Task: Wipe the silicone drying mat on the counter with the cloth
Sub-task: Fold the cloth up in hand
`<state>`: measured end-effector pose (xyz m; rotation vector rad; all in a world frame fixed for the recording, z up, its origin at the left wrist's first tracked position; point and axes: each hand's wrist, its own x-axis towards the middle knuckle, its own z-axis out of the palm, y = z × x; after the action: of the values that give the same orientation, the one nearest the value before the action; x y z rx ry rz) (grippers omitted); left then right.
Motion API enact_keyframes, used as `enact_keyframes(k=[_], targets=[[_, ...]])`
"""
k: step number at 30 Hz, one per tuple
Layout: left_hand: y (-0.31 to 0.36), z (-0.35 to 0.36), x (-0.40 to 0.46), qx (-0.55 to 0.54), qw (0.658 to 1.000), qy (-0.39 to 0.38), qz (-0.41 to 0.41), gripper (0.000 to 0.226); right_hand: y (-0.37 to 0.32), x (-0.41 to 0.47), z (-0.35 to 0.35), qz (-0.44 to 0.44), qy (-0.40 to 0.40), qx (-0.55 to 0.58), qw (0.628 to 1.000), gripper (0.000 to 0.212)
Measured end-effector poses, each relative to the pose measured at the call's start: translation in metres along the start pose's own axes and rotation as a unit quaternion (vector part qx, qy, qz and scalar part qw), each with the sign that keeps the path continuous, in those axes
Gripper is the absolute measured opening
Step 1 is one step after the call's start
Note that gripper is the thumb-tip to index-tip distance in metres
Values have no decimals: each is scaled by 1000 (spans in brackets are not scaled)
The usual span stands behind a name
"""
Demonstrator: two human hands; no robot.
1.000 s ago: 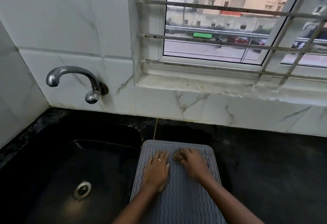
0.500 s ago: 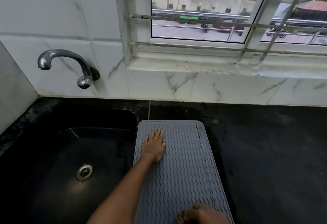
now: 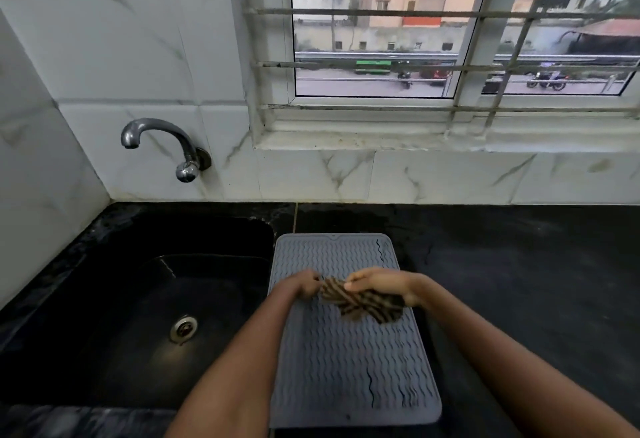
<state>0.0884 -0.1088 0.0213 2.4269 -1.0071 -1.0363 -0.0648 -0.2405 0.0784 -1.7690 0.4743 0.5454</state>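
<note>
Over the grey silicone mat (image 3: 349, 361), which lies flat on the black worktop (image 3: 519, 264) just beside the sink (image 3: 138, 299), both hands hold the striped cloth (image 3: 363, 302): left hand (image 3: 304, 285) pinching one end, right hand (image 3: 381, 283) gripping the bunch. A hard stroke could skid the unpinned mat toward the basin. The tap (image 3: 162, 143) and window sill (image 3: 415, 136) stand well apart, blocking nothing.
</note>
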Motion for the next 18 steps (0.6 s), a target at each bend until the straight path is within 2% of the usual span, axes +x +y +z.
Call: enact_keyframes(k=[3, 5, 8, 10, 13, 16, 18], targets=[[5, 7, -23, -80, 994, 78, 0, 40, 6, -6, -6, -1, 30, 71, 997, 45], [17, 20, -41, -187, 973, 134, 20, 52, 16, -16, -7, -4, 63, 119, 991, 46], [45, 43, -68, -345, 929, 133, 8, 62, 31, -34, -6, -30, 89, 207, 974, 42], [64, 57, -79, -352, 929, 113, -7, 57, 39, -45, -7, -30, 95, 229, 968, 39], [90, 75, -95, -363, 929, 75, 2, 48, 45, -70, -6, -35, 61, 219, 973, 32], [110, 81, -107, -381, 922, 68, 4, 47, 49, -91, -7, -54, 41, 204, 977, 23], [118, 80, -112, -398, 915, 68, 10, 36, 50, -102, -10, -66, 38, 227, 971, 27]])
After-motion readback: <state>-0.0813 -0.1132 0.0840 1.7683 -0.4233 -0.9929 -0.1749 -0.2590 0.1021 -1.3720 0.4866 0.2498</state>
